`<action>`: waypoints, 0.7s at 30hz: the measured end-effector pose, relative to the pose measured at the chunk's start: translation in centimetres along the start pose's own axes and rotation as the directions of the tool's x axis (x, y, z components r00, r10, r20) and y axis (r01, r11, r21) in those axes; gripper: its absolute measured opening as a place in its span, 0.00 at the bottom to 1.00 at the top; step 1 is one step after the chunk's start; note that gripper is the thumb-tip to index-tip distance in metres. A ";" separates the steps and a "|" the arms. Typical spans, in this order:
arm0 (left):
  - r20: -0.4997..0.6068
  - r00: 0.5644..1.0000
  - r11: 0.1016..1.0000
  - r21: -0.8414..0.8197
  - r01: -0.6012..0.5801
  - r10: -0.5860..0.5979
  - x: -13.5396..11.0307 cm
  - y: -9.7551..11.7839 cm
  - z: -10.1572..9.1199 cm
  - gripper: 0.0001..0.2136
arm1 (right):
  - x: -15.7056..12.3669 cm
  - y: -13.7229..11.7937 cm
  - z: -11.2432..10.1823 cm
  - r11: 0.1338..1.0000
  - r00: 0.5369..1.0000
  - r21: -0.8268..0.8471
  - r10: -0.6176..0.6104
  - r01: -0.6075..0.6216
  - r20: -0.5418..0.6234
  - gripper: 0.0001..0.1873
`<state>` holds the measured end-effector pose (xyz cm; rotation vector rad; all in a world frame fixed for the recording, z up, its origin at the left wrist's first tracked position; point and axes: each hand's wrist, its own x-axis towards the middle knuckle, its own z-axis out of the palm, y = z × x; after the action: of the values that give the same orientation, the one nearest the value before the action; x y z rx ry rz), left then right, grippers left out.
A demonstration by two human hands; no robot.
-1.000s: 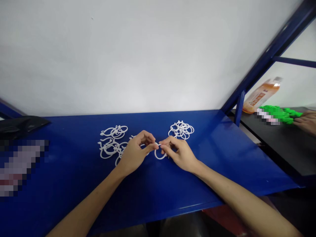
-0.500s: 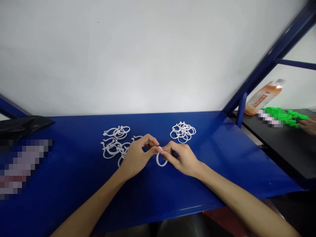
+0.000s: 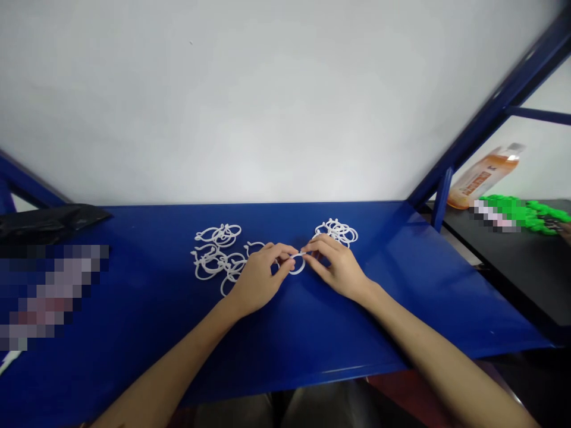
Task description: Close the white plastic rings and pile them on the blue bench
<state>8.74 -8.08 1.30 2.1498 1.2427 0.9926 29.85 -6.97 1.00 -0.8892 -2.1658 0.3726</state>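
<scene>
A white plastic ring (image 3: 298, 273), like a snap shower-curtain ring, is held between my two hands just above the blue table. My left hand (image 3: 256, 278) pinches its left upper part between thumb and fingers. On its other side, my right hand (image 3: 341, 267) pinches the top end; the fingertips hide whether the ring's ends are joined. Left of my left hand lies a loose group of similar white rings (image 3: 207, 277), several with their ends apart. Behind my right hand is a second pile of white rings (image 3: 345, 230), partly covered by that hand.
The blue table (image 3: 285, 345) meets a pale wall at the back. A black plastic bag (image 3: 53, 221) lies at the far left, near a blurred-out item. To the right, beyond a blue frame, are an orange drink bottle (image 3: 486, 176), green pieces (image 3: 508, 208) and another person's hand.
Both hands have moved away from me with the ring, toward the table's back. The ring now looks flatter, and my right hand covers part of the right pile. The view has shifted slightly.
</scene>
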 end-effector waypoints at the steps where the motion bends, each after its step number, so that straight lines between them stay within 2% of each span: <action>1: 0.018 1.000 1.000 -0.017 0.005 -0.005 0.0 0.1 0.0 0.07 | 0.0 0.1 0.1 1.000 1.000 0.008 0.000 0.000 -0.003 0.05; 5: 0.081 0.996 0.993 -0.107 0.051 -0.042 0.1 0.5 0.0 0.08 | 0.1 0.0 0.1 1.000 1.000 0.016 -0.017 0.017 0.019 0.04; 7: 0.065 0.997 0.996 -0.083 0.042 -0.037 0.1 0.4 -0.2 0.09 | 0.5 0.2 -0.3 0.999 0.999 -0.023 -0.036 0.037 0.040 0.05; 10: 0.013 1.000 0.990 0.142 -0.025 0.024 0.2 -0.3 -0.8 0.13 | 1.7 1.8 -1.9 0.975 0.999 -0.222 0.001 0.008 0.041 0.07; 12: 0.018 0.997 0.934 0.350 -0.074 0.072 0.2 -1.2 -1.4 0.14 | 3.0 3.5 -3.2 0.913 0.995 -0.400 0.098 -0.078 0.029 0.07; 14: 0.046 0.994 0.864 0.493 -0.105 0.095 0.1 -2.1 -1.8 0.14 | 4.4 5.1 -4.3 0.876 0.984 -0.465 0.172 -0.130 0.049 0.05; 17: 0.076 0.991 0.815 0.565 -0.131 0.106 -0.1 -3.1 -2.1 0.12 | 6.0 6.8 -4.7 0.851 0.964 -0.504 0.237 -0.146 0.120 0.05; 21: 0.088 0.989 0.789 0.595 -0.150 0.122 -0.2 -3.7 -1.6 0.09 | 6.8 7.8 -3.8 0.806 0.943 -0.578 0.280 -0.130 0.178 0.05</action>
<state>5.49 -6.40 -0.30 2.7593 1.5529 0.6381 33.15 3.32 3.27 -1.4848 -2.4721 -0.0714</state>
